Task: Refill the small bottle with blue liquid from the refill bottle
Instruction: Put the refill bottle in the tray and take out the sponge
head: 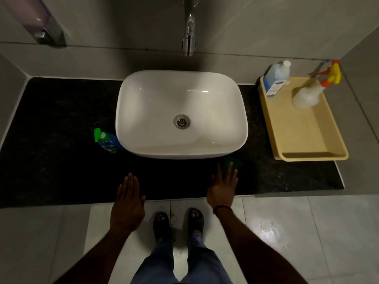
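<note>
Left hand [128, 198] had fingers straight, together, holding nothing, over the counter [61, 119] front edge; right hand [222, 189] had fingers spread, empty, tips over a green pad [235, 160]; small bottle [107, 141] stood beyond the left fingertips, just beside the sink [143, 89]; refill bottle [275, 80] stood in the tray [311, 156], back corner, well apart from the right hand, near a spray bottle [307, 95].

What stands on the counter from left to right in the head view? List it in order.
Green-pump small bottle → white basin → blue refill bottle → spray bottle, the last two standing in the tan tray.
</note>
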Available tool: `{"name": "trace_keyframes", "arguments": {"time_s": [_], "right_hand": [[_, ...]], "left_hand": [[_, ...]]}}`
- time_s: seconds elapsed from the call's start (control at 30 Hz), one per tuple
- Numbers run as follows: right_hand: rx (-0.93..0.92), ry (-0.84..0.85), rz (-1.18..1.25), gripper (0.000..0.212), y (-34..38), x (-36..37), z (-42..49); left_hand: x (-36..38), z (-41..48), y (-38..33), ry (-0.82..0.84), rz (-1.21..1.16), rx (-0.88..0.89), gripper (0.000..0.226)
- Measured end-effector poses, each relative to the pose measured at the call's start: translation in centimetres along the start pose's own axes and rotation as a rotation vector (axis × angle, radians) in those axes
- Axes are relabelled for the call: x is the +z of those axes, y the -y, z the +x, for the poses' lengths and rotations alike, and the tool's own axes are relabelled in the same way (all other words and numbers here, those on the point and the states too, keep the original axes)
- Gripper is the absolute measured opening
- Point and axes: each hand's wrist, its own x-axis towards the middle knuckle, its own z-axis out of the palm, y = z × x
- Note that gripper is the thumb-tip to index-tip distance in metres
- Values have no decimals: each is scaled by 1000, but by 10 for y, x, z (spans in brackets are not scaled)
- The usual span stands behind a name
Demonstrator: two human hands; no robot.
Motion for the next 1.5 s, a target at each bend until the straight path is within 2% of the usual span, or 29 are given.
{"name": "trace_keyframes", "arguments": {"time_s": [0.27,0.47,0.57,0.67,0.73,0.83,1.03,1.13,1.23,1.3,1.5], "right_hand": [[-235,150,7,61,83,47,-40],[-582,230,-64,65,125,66,-59],[-715,237,-103,72,125,68,-57],[-797,228,-133,76,96,57,-46],[-699,199,-143,76,66,46,-38],[-462,122,-147,66,18,24,-21],[-96,-28,-52,58,-59,-15,15],[128,-84,71,55,-63,-18,22],[296,-121,161,56,-32,-12,19],[295,-117,195,58,-1,-1,8],[-62,45,104,61,89,51,-43]], "left_hand": [[-2,0,-2,0,19,-10,66],[-7,-2,-3,21,17,-10,65],[-9,-2,-4,18,26,0,65],[-9,-1,-5,20,31,-18,66],[-7,-1,-4,18,39,-29,66],[-4,-1,-3,18,47,-30,67],[-5,-2,-2,17,38,-12,66],[-5,-2,-1,17,36,-1,66],[-4,-2,-2,15,22,-9,66],[-4,-1,-2,9,15,-10,66],[-5,-2,-2,9,25,-15,65]]}}
